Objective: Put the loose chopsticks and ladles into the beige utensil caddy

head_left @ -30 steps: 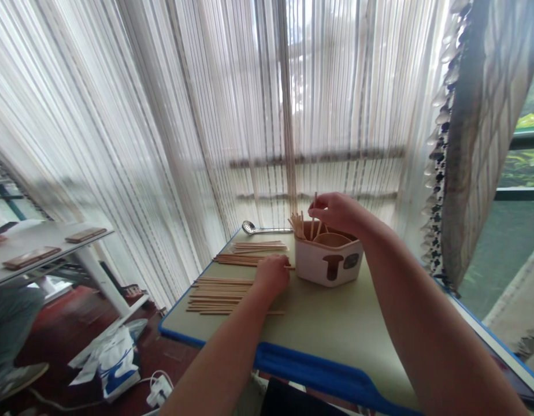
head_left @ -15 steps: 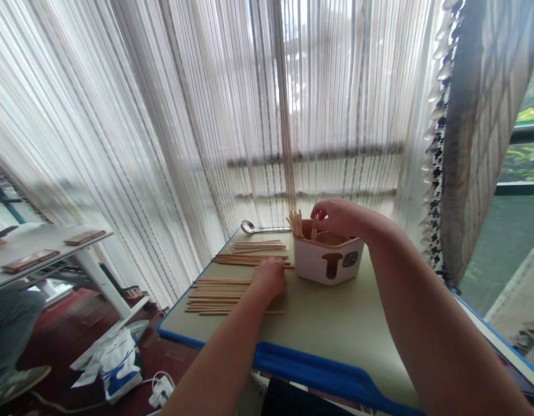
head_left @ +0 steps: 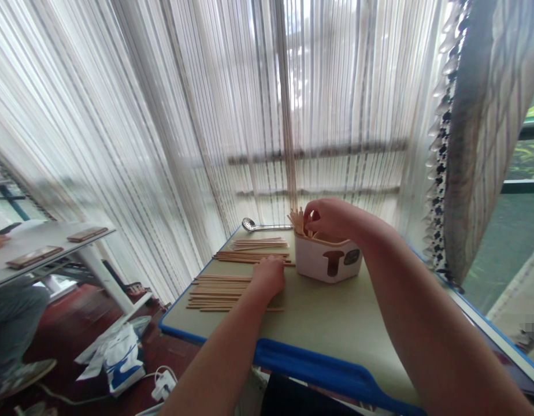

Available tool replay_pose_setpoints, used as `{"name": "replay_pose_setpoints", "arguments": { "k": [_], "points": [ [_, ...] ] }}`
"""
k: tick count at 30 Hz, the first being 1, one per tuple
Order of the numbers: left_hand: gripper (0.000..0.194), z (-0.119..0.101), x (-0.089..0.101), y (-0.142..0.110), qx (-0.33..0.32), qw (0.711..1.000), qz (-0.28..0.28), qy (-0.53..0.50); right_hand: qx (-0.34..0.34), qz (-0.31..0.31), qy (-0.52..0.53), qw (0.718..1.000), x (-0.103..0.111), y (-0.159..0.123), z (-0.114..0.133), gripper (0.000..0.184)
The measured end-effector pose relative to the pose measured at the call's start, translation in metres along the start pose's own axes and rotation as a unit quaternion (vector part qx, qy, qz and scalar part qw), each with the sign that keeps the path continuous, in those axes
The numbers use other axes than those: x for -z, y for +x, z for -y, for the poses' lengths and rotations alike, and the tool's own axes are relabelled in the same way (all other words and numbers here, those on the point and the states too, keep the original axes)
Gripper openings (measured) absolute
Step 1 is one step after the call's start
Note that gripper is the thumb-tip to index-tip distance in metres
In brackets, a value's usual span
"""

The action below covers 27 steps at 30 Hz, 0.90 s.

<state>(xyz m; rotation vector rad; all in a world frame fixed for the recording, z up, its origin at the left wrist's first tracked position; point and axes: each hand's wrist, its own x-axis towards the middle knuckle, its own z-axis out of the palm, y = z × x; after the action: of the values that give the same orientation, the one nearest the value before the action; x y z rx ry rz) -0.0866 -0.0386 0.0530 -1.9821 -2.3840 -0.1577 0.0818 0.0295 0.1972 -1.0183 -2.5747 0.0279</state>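
Sheer striped curtains (head_left: pixel 206 104) spread across a bright window, with a heavier patterned drape (head_left: pixel 479 138) at right, above a pale table (head_left: pixel 340 323) edged in blue. Beyond its left edge, over a dark red floor (head_left: pixel 63 318), a white table (head_left: pixel 87 248) carries two flat brown cases (head_left: pixel 35 257) (a second person's trouser leg (head_left: pixel 18 318) shows beneath it). On the floor nearby lie a white-and-blue package (head_left: pixel 122 358) and a white plug (head_left: pixel 163 385).

Toward the pale table's far edge stands a white utensil caddy (head_left: pixel 325 263) with a brown rim, pale thin sticks (head_left: pixel 296 221) rising from its left end. The right hand (head_left: pixel 332 216) reaches over that end, fingers bent downward and drawn together; whether they grip anything cannot be told. Left of the caddy, the left hand (head_left: pixel 269 277) lies palm down with curled fingers at the right ends of the darker chopsticks (head_left: pixel 234 256); whether it grips them cannot be told.

Lighter chopsticks (head_left: pixel 221 294) are spread side by side toward the table's near left corner. A slotted ladle (head_left: pixel 267 227) lies along the far edge, and between it and the darker chopsticks sits a small bundle of slim sticks (head_left: pixel 258 244).
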Motion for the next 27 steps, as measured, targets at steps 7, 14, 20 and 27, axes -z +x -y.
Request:
{"name": "replay_pose_setpoints", "arguments": {
  "k": [7,14,20,27],
  "points": [
    [0.027,0.010,-0.003,0.004,0.013,0.999,0.035,0.000,-0.022,0.009,-0.028,0.999,0.002,0.000,0.000,0.020],
    [0.028,0.015,-0.008,0.013,-0.009,0.999,0.019,-0.050,-0.002,0.006,-0.040,0.999,-0.001,0.003,0.002,0.021],
    [0.028,0.013,0.001,0.004,0.030,0.998,0.047,0.008,-0.004,-0.002,-0.017,1.000,-0.002,0.004,0.000,0.020],
    [0.030,0.014,0.000,0.005,0.066,0.997,0.025,0.039,0.019,-0.023,-0.030,0.999,-0.003,0.005,-0.001,0.024]
  ]
}}
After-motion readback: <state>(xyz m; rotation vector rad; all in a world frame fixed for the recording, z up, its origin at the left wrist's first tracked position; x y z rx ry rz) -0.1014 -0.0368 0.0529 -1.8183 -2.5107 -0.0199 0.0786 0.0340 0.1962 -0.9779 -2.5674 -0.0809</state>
